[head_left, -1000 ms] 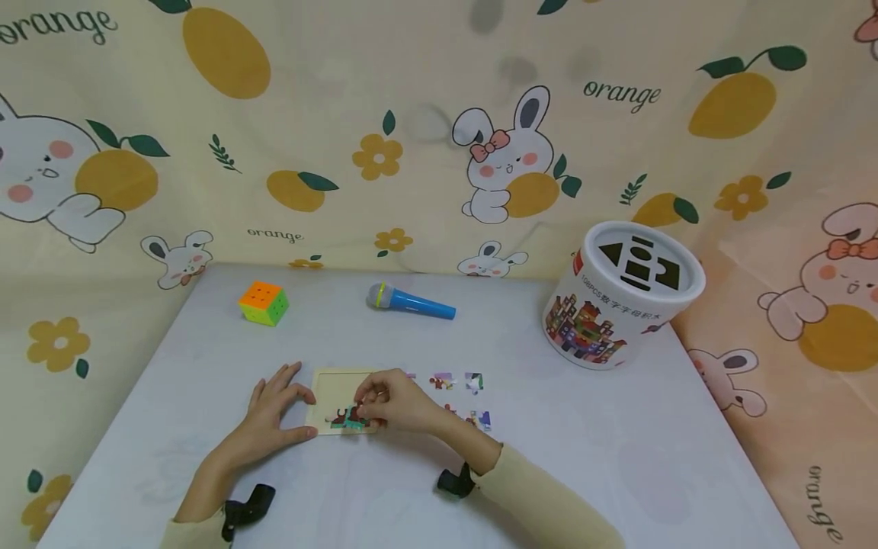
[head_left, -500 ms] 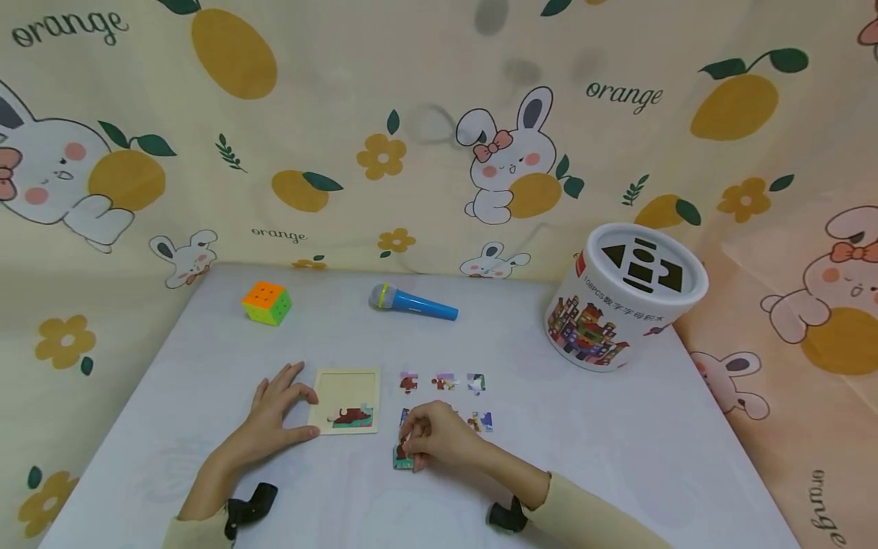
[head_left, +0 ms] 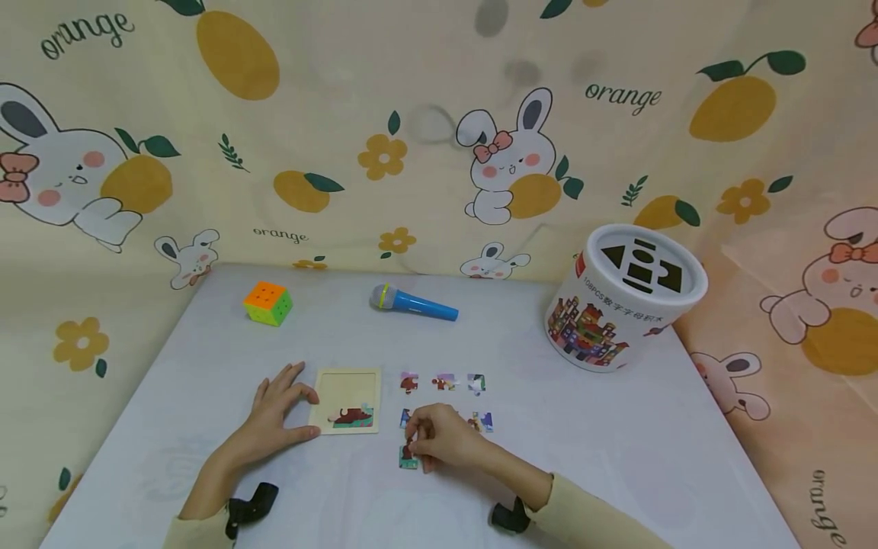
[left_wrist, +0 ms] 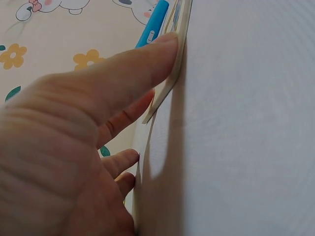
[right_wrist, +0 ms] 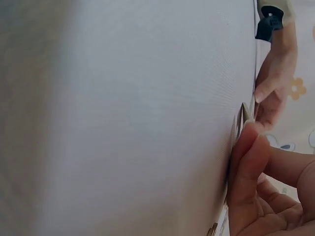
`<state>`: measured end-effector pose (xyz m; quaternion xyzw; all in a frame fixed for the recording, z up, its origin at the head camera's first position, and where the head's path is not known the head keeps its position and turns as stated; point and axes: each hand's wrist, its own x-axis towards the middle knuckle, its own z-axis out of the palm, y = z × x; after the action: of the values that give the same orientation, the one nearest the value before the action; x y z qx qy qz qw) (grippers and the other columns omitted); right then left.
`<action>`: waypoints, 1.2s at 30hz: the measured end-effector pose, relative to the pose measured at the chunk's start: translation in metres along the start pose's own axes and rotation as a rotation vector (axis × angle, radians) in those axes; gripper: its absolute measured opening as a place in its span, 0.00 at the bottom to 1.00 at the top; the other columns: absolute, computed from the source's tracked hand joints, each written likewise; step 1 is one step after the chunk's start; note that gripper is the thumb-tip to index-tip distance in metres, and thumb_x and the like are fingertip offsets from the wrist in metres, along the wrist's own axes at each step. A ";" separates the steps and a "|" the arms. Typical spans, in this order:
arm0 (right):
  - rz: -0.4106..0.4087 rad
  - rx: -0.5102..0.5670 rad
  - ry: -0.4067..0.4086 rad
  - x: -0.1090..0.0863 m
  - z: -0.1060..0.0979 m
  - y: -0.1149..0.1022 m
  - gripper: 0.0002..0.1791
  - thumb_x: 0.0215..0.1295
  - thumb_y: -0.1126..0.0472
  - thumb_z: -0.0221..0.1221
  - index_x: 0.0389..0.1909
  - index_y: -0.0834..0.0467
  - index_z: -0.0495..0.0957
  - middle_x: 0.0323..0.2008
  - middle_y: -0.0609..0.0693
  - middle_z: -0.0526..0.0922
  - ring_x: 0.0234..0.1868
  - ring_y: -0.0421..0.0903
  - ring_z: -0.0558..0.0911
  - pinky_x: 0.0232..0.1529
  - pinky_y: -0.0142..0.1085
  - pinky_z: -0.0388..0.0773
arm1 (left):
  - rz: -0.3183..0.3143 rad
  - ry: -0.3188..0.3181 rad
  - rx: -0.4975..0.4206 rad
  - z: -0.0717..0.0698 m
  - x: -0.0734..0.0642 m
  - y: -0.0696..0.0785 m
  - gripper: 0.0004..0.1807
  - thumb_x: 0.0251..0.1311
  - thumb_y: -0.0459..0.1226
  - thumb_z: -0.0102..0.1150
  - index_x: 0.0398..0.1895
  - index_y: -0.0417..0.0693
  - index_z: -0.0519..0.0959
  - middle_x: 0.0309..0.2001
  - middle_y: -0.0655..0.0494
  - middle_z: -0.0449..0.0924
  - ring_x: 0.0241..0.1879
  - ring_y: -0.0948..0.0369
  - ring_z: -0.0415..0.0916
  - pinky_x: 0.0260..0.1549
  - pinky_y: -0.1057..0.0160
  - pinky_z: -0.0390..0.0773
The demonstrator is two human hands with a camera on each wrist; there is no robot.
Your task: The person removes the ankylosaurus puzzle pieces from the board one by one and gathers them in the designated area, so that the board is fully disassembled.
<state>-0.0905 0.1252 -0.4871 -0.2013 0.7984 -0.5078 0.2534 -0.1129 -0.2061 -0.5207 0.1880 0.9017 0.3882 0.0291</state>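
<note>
A shallow wooden puzzle tray [head_left: 339, 386] lies on the table, with joined puzzle pieces [head_left: 353, 417] showing a brown figure in its lower right corner. My left hand [head_left: 269, 418] rests at the tray's left side, fingers spread. Its thumb and index fingertip touch the edge; the left wrist view shows the thumb [left_wrist: 147, 56] against the rim. Right of the tray, my right hand [head_left: 449, 436] pinches a green and brown puzzle piece [head_left: 408, 460] between thumb and fingers. In the right wrist view that piece [right_wrist: 245, 112] is edge-on and tilted, partly hidden by the fingertips.
Several loose puzzle pieces [head_left: 444, 382] lie in rows right of the tray, some hidden by my right hand. Farther back are a cube puzzle [head_left: 268, 303], a blue toy microphone [head_left: 414, 303] and a large white tub [head_left: 620, 301]. A printed cloth hangs behind the table.
My right hand has moved from over the tray to the pieces on its right, where it now pinches the green and brown one. The left hand stays at the tray's edge.
</note>
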 end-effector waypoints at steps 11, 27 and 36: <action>0.012 -0.082 -0.003 0.001 0.002 -0.001 0.06 0.63 0.74 0.63 0.33 0.61 0.78 0.14 0.51 0.77 0.10 0.44 0.76 0.14 0.25 0.69 | 0.002 0.001 -0.003 -0.001 0.000 -0.001 0.21 0.48 0.47 0.77 0.39 0.58 0.74 0.75 0.31 0.50 0.74 0.31 0.37 0.65 0.28 0.28; -0.014 -0.145 0.004 0.001 0.001 -0.003 0.07 0.61 0.75 0.63 0.33 0.62 0.77 0.14 0.49 0.75 0.10 0.42 0.74 0.16 0.25 0.67 | 0.000 0.000 -0.006 -0.002 0.001 0.000 0.21 0.48 0.48 0.76 0.39 0.57 0.74 0.75 0.31 0.49 0.74 0.31 0.36 0.65 0.28 0.27; 0.004 -0.139 -0.008 0.004 -0.004 -0.012 0.07 0.61 0.76 0.63 0.32 0.63 0.75 0.17 0.49 0.77 0.11 0.40 0.73 0.14 0.26 0.69 | 0.019 0.005 -0.012 -0.001 0.000 -0.002 0.21 0.47 0.47 0.77 0.39 0.57 0.74 0.74 0.30 0.51 0.73 0.30 0.38 0.63 0.26 0.28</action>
<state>-0.0952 0.1213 -0.4753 -0.2189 0.8312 -0.4497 0.2427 -0.1139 -0.2078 -0.5209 0.1955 0.8976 0.3943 0.0241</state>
